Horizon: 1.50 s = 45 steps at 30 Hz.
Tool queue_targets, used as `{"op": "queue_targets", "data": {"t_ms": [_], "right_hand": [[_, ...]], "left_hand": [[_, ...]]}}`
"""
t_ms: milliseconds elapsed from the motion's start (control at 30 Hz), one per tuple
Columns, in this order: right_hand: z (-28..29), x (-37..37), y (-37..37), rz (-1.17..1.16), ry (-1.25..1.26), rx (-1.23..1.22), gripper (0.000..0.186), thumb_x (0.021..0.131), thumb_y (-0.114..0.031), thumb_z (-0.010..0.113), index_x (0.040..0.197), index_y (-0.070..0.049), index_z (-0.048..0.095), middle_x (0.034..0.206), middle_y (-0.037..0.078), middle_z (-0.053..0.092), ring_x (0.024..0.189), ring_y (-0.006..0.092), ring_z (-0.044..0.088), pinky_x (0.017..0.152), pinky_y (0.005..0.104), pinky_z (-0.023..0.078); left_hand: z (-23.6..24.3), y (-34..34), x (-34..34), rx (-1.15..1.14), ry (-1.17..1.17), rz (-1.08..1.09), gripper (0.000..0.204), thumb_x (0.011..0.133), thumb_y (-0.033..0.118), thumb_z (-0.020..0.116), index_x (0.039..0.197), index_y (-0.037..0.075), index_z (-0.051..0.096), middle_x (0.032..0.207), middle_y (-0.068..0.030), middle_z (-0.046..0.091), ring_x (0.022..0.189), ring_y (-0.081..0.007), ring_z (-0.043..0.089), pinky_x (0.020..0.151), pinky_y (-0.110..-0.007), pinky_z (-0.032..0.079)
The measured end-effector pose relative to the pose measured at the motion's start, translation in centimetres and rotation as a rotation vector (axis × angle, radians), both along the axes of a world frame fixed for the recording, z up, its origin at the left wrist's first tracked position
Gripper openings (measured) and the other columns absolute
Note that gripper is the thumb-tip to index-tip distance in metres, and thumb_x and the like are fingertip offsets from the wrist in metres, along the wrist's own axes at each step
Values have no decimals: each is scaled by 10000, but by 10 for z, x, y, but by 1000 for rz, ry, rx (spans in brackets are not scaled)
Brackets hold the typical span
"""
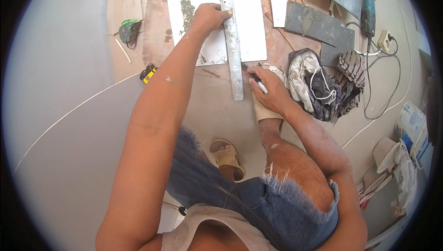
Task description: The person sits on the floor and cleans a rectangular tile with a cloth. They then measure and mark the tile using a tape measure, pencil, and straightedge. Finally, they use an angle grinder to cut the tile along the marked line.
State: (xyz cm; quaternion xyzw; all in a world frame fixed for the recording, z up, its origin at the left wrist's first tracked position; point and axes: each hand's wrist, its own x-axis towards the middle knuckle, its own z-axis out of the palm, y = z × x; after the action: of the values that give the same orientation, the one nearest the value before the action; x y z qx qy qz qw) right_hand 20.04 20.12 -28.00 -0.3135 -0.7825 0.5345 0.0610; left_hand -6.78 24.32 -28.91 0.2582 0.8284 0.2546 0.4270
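A white tile (pixel 251 38) with grey mortar smears lies flat at the far middle. Across it runs a long grey metal bar (pixel 234 61), its near end sticking out past the tile's edge. My left hand (pixel 210 18) grips the bar over the tile, its thumb along the bar's right side. Beside the bar's near part, my right hand (pixel 272 89) is closed around a marker pen (pixel 262 87) with a white end. The pen's dark front end points at the tile's near edge, close to the bar. Whether it touches the tile, I cannot tell.
An angle grinder (pixel 368 13) lies far right, its cord near a socket block (pixel 384 41). Dark tile pieces (pixel 311 24) and crumpled cloth (pixel 314 87) lie right of the white tile. At left are a yellow-black tape measure (pixel 148 72) and a green-black one (pixel 129 31).
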Motion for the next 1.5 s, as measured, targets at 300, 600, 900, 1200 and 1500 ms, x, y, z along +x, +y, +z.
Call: {"op": "queue_targets", "data": {"t_ms": [300, 600, 900, 1200, 1500], "right_hand": [[31, 2, 0, -154, 115, 26, 227, 905, -132, 599, 1104, -31, 638, 1071, 175, 662, 1005, 350, 630, 906, 423, 483], [35, 22, 31, -299, 93, 49, 223, 945, -167, 604, 1092, -5, 646, 1003, 185, 662, 934, 322, 651, 835, 379, 497], [48, 14, 23, -235, 118, 37, 210, 958, -150, 584, 1076, 14, 641, 1020, 188, 652, 951, 339, 636, 847, 389, 490], [39, 26, 13, -227, 140, 40, 189, 948, -135, 594, 1065, 8, 633, 1020, 187, 649, 974, 355, 626, 856, 393, 494], [42, 20, 14, -204, 86, 178, 174, 954, -165, 593, 914, 4, 606, 897, 177, 616, 915, 350, 628, 768, 437, 485]], "left_hand": [[-13, -18, -22, -26, -216, 42, 486, 854, 240, 772, 1174, -94, 623, 1006, -170, 691, 829, -223, 682, 729, -301, 563], [-2, -72, -36, 55, -355, 151, 534, 864, 244, 769, 1250, -84, 601, 1090, -149, 689, 893, -221, 668, 788, -309, 562], [-16, -28, -13, 36, -373, 115, 470, 854, 195, 777, 1201, -85, 629, 1075, -156, 697, 924, -222, 685, 777, -313, 586], [-6, -10, -11, -119, -264, 35, 554, 849, 215, 789, 1251, -112, 592, 1054, -169, 705, 823, -222, 707, 747, -290, 573], [-4, -8, -12, -89, -227, 12, 402, 842, 225, 790, 1083, -70, 662, 966, -154, 711, 803, -223, 710, 746, -315, 575]]}}
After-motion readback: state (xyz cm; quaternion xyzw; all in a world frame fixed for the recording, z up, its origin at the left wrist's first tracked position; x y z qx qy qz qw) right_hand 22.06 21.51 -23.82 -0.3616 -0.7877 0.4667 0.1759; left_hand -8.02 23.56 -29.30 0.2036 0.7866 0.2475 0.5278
